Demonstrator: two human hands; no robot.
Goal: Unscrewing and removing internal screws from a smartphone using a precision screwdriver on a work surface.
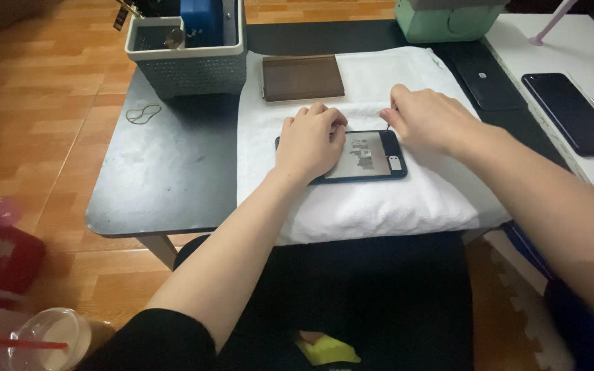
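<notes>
A dark phone (366, 156) with its back opened lies in the middle of a white towel (379, 206) spread over the black table (166, 172), and the left hand (309, 141) presses flat on the phone's left half, fingers together. At the phone's upper right corner the right hand (426, 118) pinches a thin tool (387, 126), its tip just touching the phone's edge. Beyond the phone a brown tray (302, 77) rests on the towel's far edge, with a grey basket (188, 65) to its left.
</notes>
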